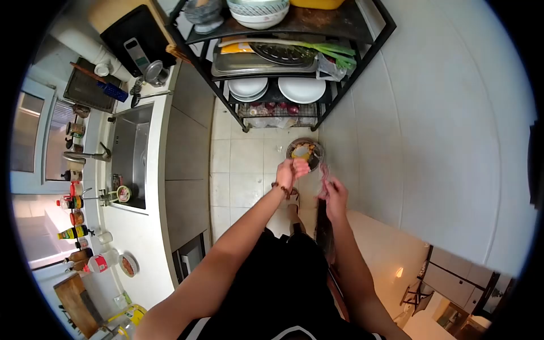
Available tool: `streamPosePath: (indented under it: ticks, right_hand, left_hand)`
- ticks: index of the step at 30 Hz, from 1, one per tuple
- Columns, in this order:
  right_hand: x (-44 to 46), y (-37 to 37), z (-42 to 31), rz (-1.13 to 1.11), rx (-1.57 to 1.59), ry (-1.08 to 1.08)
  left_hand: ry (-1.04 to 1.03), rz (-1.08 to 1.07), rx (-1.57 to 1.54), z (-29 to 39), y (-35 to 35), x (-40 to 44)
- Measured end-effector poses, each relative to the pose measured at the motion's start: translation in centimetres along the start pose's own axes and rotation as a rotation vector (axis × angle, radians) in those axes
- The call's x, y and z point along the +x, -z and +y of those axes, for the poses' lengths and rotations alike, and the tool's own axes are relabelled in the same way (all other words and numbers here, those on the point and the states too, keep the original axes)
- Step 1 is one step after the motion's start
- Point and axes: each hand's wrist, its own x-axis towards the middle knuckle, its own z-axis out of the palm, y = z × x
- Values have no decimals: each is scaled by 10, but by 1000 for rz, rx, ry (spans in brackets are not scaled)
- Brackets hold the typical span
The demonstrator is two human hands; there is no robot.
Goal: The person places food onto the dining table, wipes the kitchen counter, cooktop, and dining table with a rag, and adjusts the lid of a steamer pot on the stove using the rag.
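My left hand (293,169), with a beaded bracelet at the wrist, is over the near edge of a round bin (313,165) on the floor. Its fingers are partly curled but apart from the palm, and I make out nothing in them. Inside the bin lie mixed scraps (302,152), some yellow and pale. To the right, my right hand (335,196) is closed on a thin, pinkish, translucent strip (324,174), which extends up beside the bin's right side. The strip's material is hard to tell.
A black metal rack (215,88) with bowls, trays, spring onions and plates stands ahead. On the left is a counter (158,232) with a steel sink (131,153), bottles and jars. A white wall (430,141) is on the right. A foot (293,196) shows below my left hand.
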Motion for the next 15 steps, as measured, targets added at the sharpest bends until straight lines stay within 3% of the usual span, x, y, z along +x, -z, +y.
streamPosePath:
  ticks: [1,3,5,6,15]
  right_hand:
    - [21,2,-12,6,3,-16]
    - [49,7,-34,40,-23,-10]
    - [58,18,-33,80,-6,-56]
    - [59,24,-34,119,15,-92]
    - [66,49,-41,33,62,-156]
  left_hand:
    - [14,11,2,5,-8,22]
    - [49,87,400,15,-22,56]
    - [393,195,436,4,5,83]
    - [447,245,427,7,5,81]
    - [415,223,397,15,8,53]
